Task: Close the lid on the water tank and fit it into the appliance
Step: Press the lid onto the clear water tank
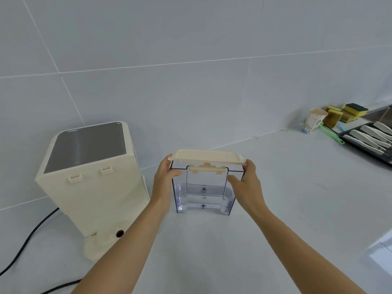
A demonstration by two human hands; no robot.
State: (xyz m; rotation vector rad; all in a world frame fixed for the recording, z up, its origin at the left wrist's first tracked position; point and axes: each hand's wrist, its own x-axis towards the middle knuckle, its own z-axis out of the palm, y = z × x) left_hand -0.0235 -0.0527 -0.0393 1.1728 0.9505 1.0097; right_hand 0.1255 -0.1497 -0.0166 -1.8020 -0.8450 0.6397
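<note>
Head view: a clear water tank (203, 194) stands upright on the white surface (297, 198) at centre frame. Both hands grasp its upper sides, the left hand (164, 179) on the left wall, the right hand (247, 183) on the right wall, thumbs on the near face. A cream lid (206, 157) sits over the tank's top, between the fingertips. A cream appliance (91, 179) stands just left of the tank, with a black cable (27, 238) at lower left.
</note>
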